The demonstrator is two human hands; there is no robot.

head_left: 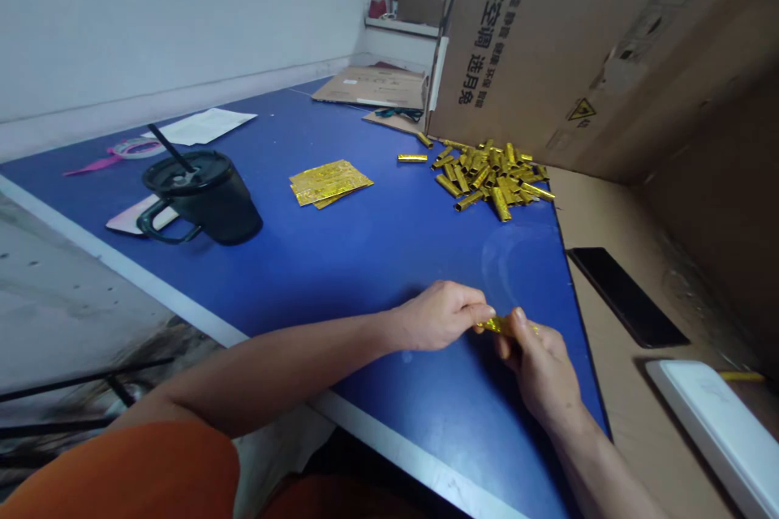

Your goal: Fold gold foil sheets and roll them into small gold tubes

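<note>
Orange sleeve (139,470) in foreground, a person's left hand (443,316) and right hand (543,365) pinch a gold piece (497,326) over a blue table (365,259).

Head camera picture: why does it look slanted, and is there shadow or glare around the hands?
In the head view, the blue table and cardboard box look slanted, perhaps from a wide lens or tilted camera; in the same view, soft shadows darken the tabletop near the left hand and right hand, and the gold piece between them glints.
</note>
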